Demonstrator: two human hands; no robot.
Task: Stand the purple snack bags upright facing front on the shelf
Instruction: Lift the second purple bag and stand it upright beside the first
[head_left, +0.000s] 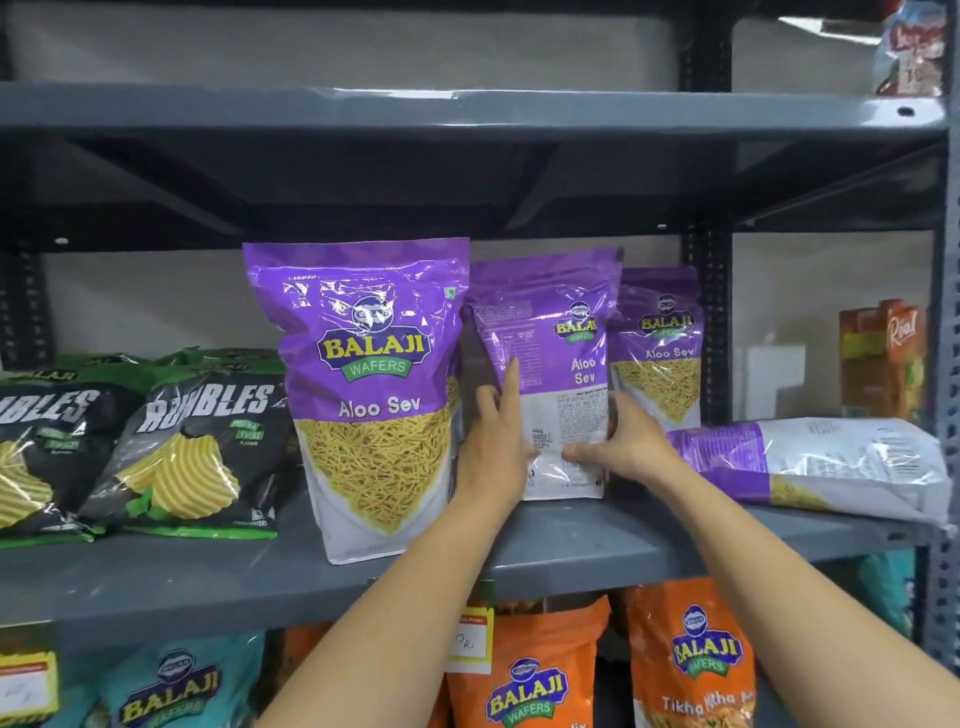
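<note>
- Both hands hold the middle bag: left hand flat on its left edge, right hand curled round its lower right.
- It stands upright, back panel forward, so it needs turning.
- Just right of the right hand, another purple bag lies flat, long axis left-right.
- The front-facing bag stands left; another stands behind, on the grey shelf.

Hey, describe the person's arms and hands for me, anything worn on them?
Both forearms are bare as far as the frame shows, with no sleeves in view. The left hand and right hand wear no gloves, and no rings, watch or bracelets are visible.
</note>
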